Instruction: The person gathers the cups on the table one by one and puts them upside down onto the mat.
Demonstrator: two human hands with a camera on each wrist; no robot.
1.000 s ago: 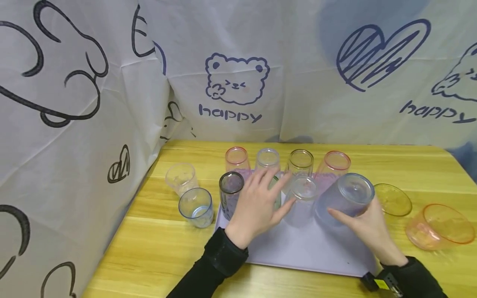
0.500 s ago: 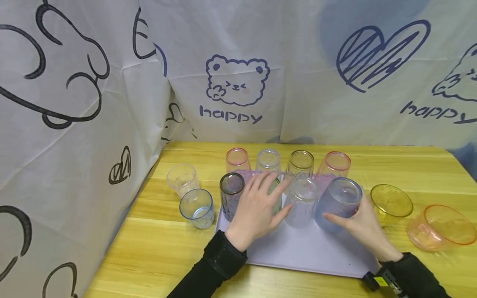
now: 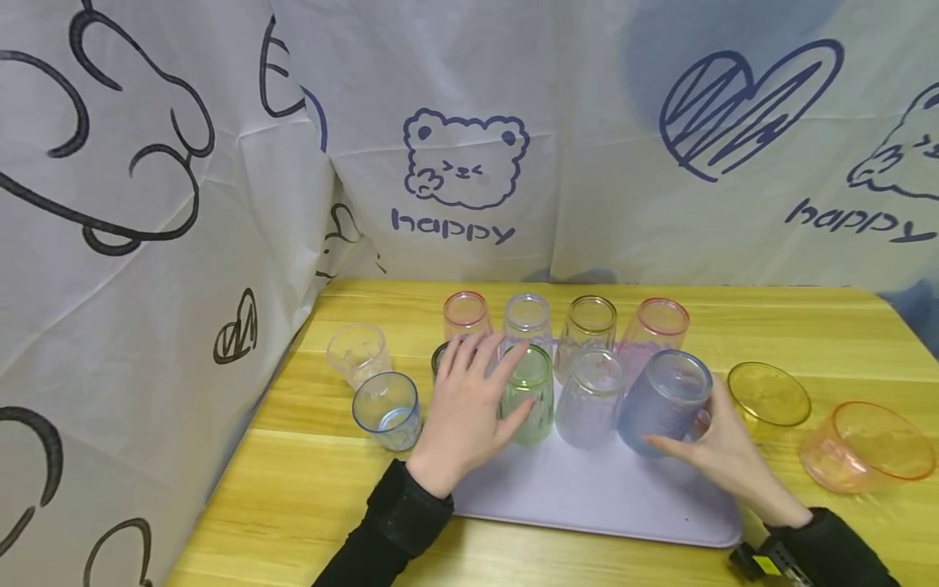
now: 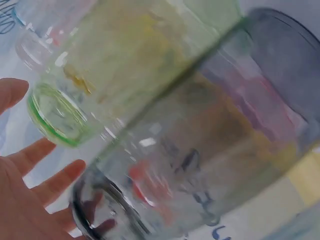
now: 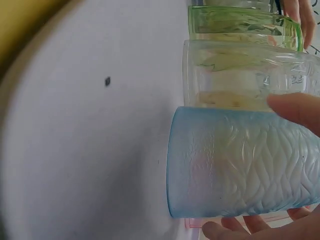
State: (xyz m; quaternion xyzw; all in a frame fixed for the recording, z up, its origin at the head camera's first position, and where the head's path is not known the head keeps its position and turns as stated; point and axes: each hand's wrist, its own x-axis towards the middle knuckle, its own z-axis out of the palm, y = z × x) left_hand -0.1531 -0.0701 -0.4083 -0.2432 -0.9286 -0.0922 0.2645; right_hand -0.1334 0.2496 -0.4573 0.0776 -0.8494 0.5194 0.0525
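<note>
My right hand (image 3: 722,465) curls round an upside-down blue cup (image 3: 663,403) on the lilac tray (image 3: 587,505). In the right wrist view, the cup's rim meets the tray, with the thumb (image 5: 297,110) on one side and fingers on the other. My left hand (image 3: 465,408) spreads its fingers over the dark grey cup, beside the green-rimmed cup (image 3: 530,399). The left wrist view shows the grey cup (image 4: 200,135) large beside those fingers; whether they touch it I cannot tell. A clear cup (image 3: 590,403) stands inverted between the green and blue ones.
Behind stands a row of inverted cups: red-rimmed (image 3: 465,314), clear (image 3: 526,318), dark-rimmed (image 3: 590,326) and pink (image 3: 655,330). Upright at left are a clear cup (image 3: 359,359) and a blue-rimmed cup (image 3: 389,416). A yellow cup (image 3: 770,399) and an orange cup (image 3: 844,456) sit right.
The blue cup has come down from a tilt onto the tray, beside the clear cup. My left hand has shifted left, uncovering the green cup and covering much of the grey one.
</note>
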